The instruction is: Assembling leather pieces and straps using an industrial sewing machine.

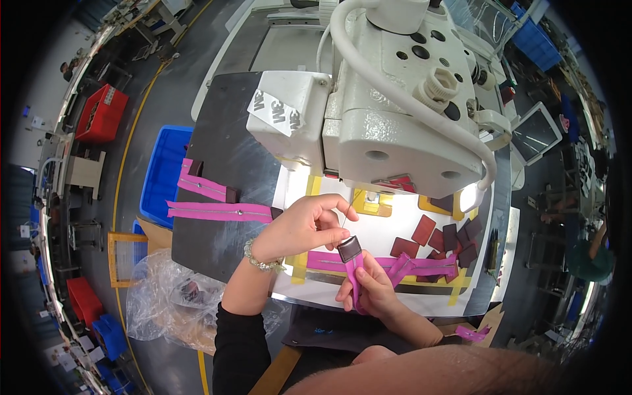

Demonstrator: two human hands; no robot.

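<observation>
My right hand (pixel 374 288) is closed around a pink zipper strip (pixel 354 273) and holds it up in front of the sewing machine. A dark brown leather tab (pixel 349 249) caps the strip's upper end. Just above the tab, my left hand (pixel 306 227) has its thumb and forefinger bent together by the tab's corner. A thin dark thread (pixel 348 216) runs by those fingertips. Behind my hands, another pink zipper (pixel 329 261) lies across the white work surface (pixel 401 227). Two pink zippers with dark tabs, an upper one (pixel 209 188) and a lower one (pixel 220 211), lie on the dark table at left.
The white sewing machine (pixel 401 125) looms over the far side. Red and dark leather pieces (pixel 423 230) are scattered at right. A blue bin (pixel 164 174) and clear plastic bags (pixel 174 296) are at left. One more pink zipper piece (pixel 473 334) is at lower right.
</observation>
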